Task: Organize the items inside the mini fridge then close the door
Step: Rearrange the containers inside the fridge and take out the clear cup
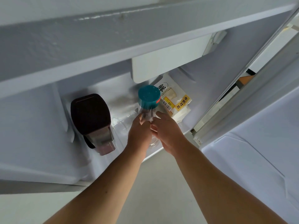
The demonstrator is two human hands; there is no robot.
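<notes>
Sorting unfinished: left hand [140, 126] and right hand [168, 128] both clasp the teal-lidded jar [148, 101] between dark-lidded pitcher [92, 117] and bread bag [174, 99]; fridge door [252, 143] open

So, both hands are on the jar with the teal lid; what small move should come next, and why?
Probably set the jar upright on the fridge floor, between the dark-lidded pitcher and the bread bag. Both the left hand and right hand hold it tilted and that gap looks free.
</notes>
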